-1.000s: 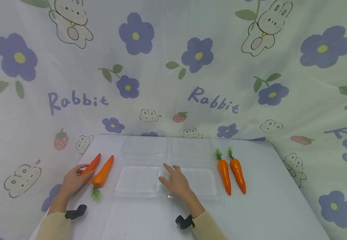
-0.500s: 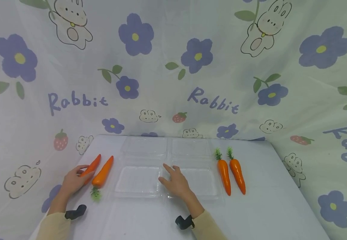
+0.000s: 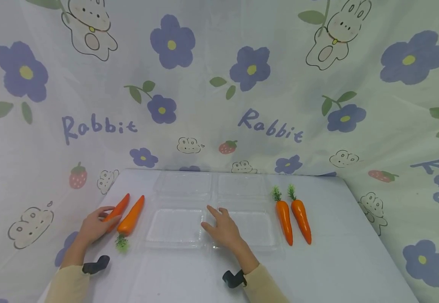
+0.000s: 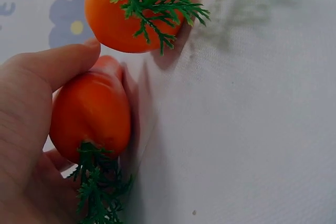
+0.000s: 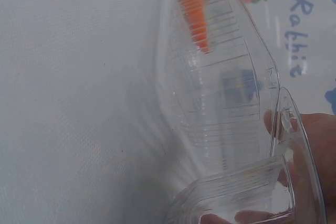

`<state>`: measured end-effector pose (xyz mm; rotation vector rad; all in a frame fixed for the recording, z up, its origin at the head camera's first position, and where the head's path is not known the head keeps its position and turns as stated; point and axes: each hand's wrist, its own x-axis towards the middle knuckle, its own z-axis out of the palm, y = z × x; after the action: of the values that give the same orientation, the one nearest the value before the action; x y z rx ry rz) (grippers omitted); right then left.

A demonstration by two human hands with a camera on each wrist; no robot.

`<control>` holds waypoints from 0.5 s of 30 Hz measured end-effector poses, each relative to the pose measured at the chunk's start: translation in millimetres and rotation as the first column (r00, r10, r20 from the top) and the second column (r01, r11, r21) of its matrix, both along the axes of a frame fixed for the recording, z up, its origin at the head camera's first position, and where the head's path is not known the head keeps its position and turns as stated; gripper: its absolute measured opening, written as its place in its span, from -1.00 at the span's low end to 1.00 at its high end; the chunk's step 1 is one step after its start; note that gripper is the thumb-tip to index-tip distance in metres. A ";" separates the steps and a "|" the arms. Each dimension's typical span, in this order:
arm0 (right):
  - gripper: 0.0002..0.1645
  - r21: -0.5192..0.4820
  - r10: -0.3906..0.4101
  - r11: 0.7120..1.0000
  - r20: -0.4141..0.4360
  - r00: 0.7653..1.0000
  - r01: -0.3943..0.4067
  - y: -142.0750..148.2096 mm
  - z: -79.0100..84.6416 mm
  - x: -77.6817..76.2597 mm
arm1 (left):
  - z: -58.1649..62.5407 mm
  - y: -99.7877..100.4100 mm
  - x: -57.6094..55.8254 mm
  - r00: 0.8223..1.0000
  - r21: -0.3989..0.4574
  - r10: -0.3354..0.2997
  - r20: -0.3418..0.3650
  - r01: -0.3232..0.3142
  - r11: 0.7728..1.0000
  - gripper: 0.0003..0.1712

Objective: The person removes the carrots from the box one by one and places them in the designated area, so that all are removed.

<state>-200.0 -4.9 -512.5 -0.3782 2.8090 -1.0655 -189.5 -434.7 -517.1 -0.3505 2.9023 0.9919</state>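
My left hand [image 3: 93, 225] grips the outermost orange carrot [image 3: 121, 207] at the left of the table. In the left wrist view, the thumb lies along this carrot [image 4: 92, 114], whose green leafy top hangs below. A second carrot [image 3: 131, 218] lies just to its right, apart from the hand. Over the inner edges of two clear plastic containers, the left one [image 3: 174, 227] and the right one [image 3: 258, 229], my right hand [image 3: 225, 230] is spread with fingers relaxed. The right wrist view shows that hand [image 5: 312, 150] partly through clear plastic; exact contact is hard to tell.
Behind the front containers are two more clear sections, left [image 3: 185, 185] and right [image 3: 241, 185], perhaps their opened lids. Two further carrots, the nearer [image 3: 284, 221] and the outer [image 3: 301, 221], lie to the right. A printed cloth [image 3: 204, 92] hangs behind the white table [image 3: 341, 252].
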 end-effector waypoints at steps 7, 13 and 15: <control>-0.24 -0.007 0.004 1.000 0.000 1.000 -0.004 0.1 0.4 1.0 | -2.9 -2.3 -0.8 1.000 -0.006 -0.008 -0.008 0.008 1.000 -0.03; -0.23 -0.005 0.007 1.000 -0.007 1.000 -0.007 0.2 0.8 -0.9 | 1.3 -1.5 -5.9 0.999 -0.004 -0.022 -0.037 0.022 1.000 -0.02; -0.23 -0.005 0.008 1.000 -0.006 1.000 -0.008 0.1 0.9 -0.8 | 5.1 0.3 -6.7 0.999 0.001 -0.027 -0.044 0.028 1.000 -0.04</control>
<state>-200.8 -4.9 -511.5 -0.3936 2.8082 -1.0723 -196.2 -434.4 -512.0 -0.2915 2.9370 1.0105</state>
